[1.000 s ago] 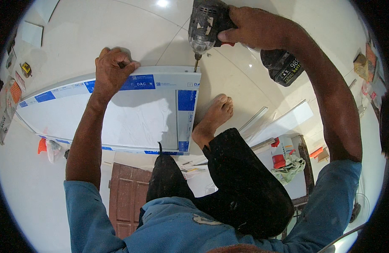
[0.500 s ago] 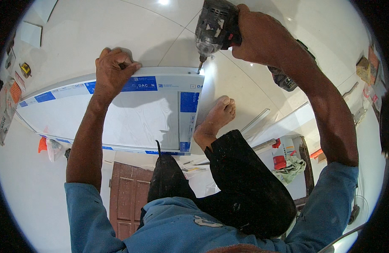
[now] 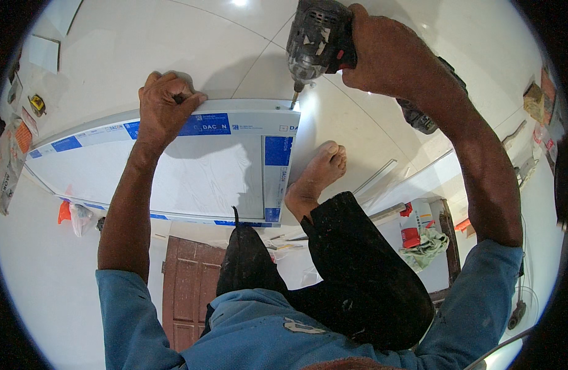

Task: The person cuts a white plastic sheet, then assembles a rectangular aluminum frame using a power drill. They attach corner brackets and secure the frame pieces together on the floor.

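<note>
A white framed panel (image 3: pixel 204 169) with blue-and-white protective tape stands on its edge in front of me. My left hand (image 3: pixel 167 102) is closed over its far edge, thumb and fingers gripping the frame. My right hand (image 3: pixel 382 52) is wrapped round the handle of a worn black cordless drill driver (image 3: pixel 314 46). The driver's bit (image 3: pixel 295 97) points down onto the far right corner of the frame. Whether a screw sits under the tip is too small to tell. The driver's battery base (image 3: pixel 422 117) shows partly behind my right wrist.
My bare foot (image 3: pixel 321 172) is beside the panel's right end. A yellow tape measure (image 3: pixel 36 104) lies on the tiled floor at far left. Thin white strips (image 3: pixel 376 176), a red-and-white container (image 3: pixel 411 225) and a green cloth (image 3: pixel 427 246) lie to the right. A brown door (image 3: pixel 191 283) shows at lower left.
Almost nothing differs. The driver and my right hand have shifted slightly right and down, with the bit still at the frame's corner. My left hand keeps its place.
</note>
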A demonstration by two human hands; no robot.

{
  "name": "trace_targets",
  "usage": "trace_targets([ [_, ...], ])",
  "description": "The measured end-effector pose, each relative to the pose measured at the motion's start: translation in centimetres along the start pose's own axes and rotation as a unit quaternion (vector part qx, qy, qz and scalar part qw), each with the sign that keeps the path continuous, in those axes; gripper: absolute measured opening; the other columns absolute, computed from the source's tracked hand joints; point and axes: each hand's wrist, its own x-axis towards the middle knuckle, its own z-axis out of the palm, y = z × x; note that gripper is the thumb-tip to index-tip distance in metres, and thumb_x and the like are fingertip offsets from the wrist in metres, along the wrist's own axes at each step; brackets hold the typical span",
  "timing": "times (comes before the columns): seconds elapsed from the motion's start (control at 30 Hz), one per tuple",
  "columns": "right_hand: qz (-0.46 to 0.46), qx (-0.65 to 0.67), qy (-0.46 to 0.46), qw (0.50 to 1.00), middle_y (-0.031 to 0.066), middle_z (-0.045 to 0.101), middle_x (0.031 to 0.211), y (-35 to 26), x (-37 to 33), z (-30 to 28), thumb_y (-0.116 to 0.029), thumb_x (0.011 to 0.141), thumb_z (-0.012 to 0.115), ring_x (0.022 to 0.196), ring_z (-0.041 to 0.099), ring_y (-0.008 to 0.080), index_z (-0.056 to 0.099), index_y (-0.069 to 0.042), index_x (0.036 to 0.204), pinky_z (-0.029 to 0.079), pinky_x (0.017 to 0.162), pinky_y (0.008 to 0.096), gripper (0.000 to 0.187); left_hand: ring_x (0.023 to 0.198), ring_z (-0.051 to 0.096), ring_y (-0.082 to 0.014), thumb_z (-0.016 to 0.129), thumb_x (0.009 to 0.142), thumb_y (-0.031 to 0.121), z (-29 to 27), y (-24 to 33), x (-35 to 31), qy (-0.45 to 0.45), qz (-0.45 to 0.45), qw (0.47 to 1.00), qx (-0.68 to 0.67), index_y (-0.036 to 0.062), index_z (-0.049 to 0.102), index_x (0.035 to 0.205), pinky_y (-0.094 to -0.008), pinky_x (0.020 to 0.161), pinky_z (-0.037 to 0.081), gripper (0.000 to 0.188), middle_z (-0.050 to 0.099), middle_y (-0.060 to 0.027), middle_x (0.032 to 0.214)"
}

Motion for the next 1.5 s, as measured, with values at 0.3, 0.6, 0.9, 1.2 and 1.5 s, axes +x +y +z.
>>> trace_targets([
  [0.3,0.011,-0.008,0.015,1.000,0.0336,0.074,0.095,-0.5,0.2,-0.5,-0.029,0.076,0.078,0.096,0.075,0.0501,0.050,0.019,0.129,0.061,0.087,0.0544,0.077,0.089,0.056,-0.0190,0.094,0.082,0.018,-0.2,0.0,0.1,-0.006,-0.003,1.000,0.012,0.0157,0.066,0.070,-0.0429,0.090,0.040,0.031,0.065,0.0023,0.080],
  [0.6,0.003,-0.001,-0.013,1.000,0.0335,0.074,0.095,-0.5,-0.1,-0.9,-0.029,0.076,0.079,0.097,0.075,0.0492,0.050,0.019,0.128,0.062,0.087,0.0539,0.077,0.085,0.056,-0.0173,0.094,0.082,0.016,0.0,-0.2,0.2,0.005,0.017,1.000,-0.011,0.0148,0.065,0.070,-0.0411,0.083,0.044,0.031,0.068,0.0010,0.080],
  [0.9,-0.005,0.004,-0.017,1.000,0.0335,0.074,0.095,-0.5,0.1,-0.8,-0.029,0.075,0.080,0.096,0.075,0.0495,0.051,0.018,0.127,0.062,0.086,0.0545,0.075,0.093,0.062,-0.0222,0.094,0.080,0.017,-0.3,0.3,0.1,-0.003,0.017,0.999,0.034,0.0106,0.069,0.072,-0.0436,0.085,0.054,0.027,0.073,-0.0045,0.088],
  [1.2,-0.040,0.019,0.008,0.999,0.0340,0.073,0.093,-0.8,0.0,-0.8,-0.023,0.077,0.077,0.095,0.075,0.0497,0.052,0.016,0.121,0.061,0.086,0.0545,0.065,0.087,0.056,-0.0177,0.093,0.083,0.016,-0.3,0.3,0.2,-0.015,-0.016,0.999,-0.039,0.0149,0.065,0.070,-0.0421,0.083,0.045,0.031,0.066,0.0018,0.078],
  [1.5,-0.042,-0.023,-0.008,0.999,0.0334,0.074,0.096,-1.6,0.7,-1.4,-0.025,0.079,0.078,0.097,0.075,0.0494,0.052,0.015,0.122,0.061,0.087,0.0562,0.064,0.087,0.056,-0.0179,0.095,0.081,0.015,-0.2,0.0,0.2,0.005,0.025,1.000,0.012,0.0148,0.065,0.070,-0.0420,0.084,0.045,0.032,0.068,0.0018,0.081],
])
